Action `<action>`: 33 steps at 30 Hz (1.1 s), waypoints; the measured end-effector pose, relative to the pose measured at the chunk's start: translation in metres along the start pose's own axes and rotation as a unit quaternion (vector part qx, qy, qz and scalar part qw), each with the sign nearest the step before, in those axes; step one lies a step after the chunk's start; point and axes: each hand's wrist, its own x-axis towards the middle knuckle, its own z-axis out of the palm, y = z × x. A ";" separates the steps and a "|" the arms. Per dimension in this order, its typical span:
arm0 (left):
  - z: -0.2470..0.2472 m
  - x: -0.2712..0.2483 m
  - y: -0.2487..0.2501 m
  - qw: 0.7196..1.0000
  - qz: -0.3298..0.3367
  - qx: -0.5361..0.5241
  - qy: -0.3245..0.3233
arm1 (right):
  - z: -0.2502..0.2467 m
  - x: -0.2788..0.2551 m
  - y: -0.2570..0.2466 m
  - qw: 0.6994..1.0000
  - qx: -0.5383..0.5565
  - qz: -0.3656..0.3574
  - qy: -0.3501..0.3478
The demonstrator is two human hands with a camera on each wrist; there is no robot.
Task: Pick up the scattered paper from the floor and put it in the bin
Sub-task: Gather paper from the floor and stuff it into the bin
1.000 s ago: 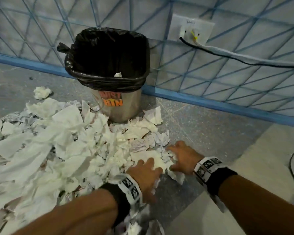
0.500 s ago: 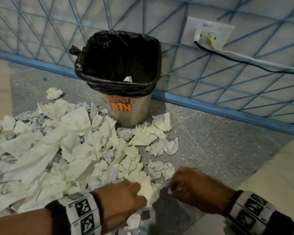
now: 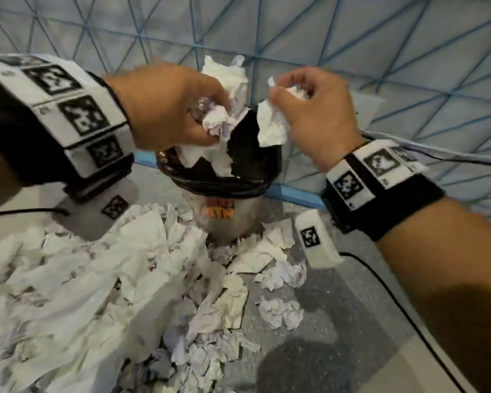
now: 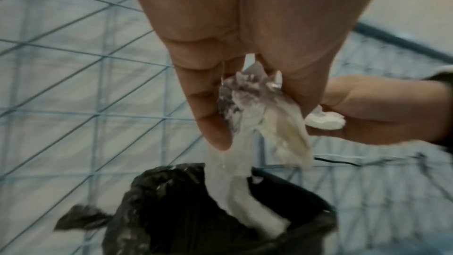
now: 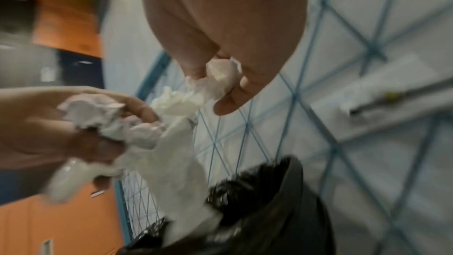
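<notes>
A metal bin (image 3: 227,219) with a black liner (image 3: 247,154) stands against the wall. Both hands are raised right above its mouth. My left hand (image 3: 182,109) grips a bunch of crumpled white paper (image 3: 219,123) whose tails hang down into the liner (image 4: 245,191). My right hand (image 3: 309,109) holds a smaller wad of paper (image 3: 272,129), seen between its fingers in the right wrist view (image 5: 220,79). A large heap of scattered paper (image 3: 111,279) covers the floor in front and to the left of the bin.
The wall behind has a blue triangle pattern (image 3: 408,66) and a blue skirting strip (image 3: 295,194). A black cable (image 3: 394,302) runs over the floor at the right. Loose paper balls (image 3: 281,310) lie on the grey floor near the bin's base.
Both hands have risen from the floor pile, each with paper in its grasp, and now hover over the bin. The head view has moved closer to the bin.
</notes>
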 end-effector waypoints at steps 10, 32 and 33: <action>0.051 0.006 -0.003 0.978 -0.106 -0.060 0.169 | -0.024 -0.037 0.032 0.984 -0.138 -0.041 -0.109; 0.269 -0.169 0.101 0.897 0.022 0.017 -0.440 | 0.012 -0.250 0.192 0.869 -0.274 0.025 -0.410; 0.260 -0.165 0.099 0.899 0.027 0.018 -0.436 | 0.009 -0.244 0.191 0.868 -0.263 0.056 -0.417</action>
